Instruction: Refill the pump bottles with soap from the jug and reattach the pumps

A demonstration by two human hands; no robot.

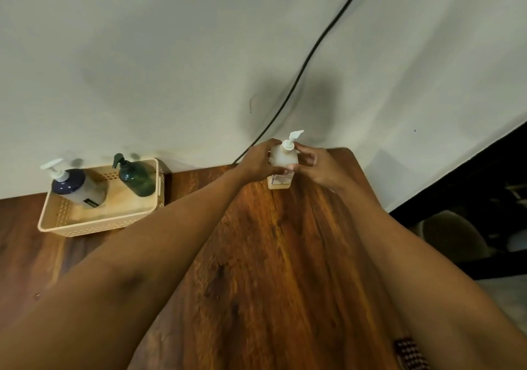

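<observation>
**Q:** List the items, with counts.
**A:** One wooden tabletop [271, 255]. One perforated beige basket [97, 224] at its far left, against the wall [142, 55]. Three pump bottles: two inside the basket, one outside it. One black cable [308, 55] runs down the wall, right of the basket.

**Q:** The two in the basket?
**A:** One dark blue bottle [71, 187] at the basket's left end, with a white pump fitted. One green bottle [138, 180] at its right end, with a dark pump fitted. Both stand on their bases, and both nozzles point left.

**Q:** Position and orientation of the third?
**A:** The pale bottle [282, 158] is well to the right of the basket, at the tabletop's far edge. Its long axis is vertical, base down. Its white pump [292, 138] sits at the neck, and the nozzle points right, away from the basket.

**Q:** Hand status?
**A:** Two hands, both on the pale bottle. The left hand [258, 162] wraps curled fingers round the side facing the basket. The right hand [316, 167] pinches the opposite side, thumb on the body and fingertips at the pump collar.
</observation>
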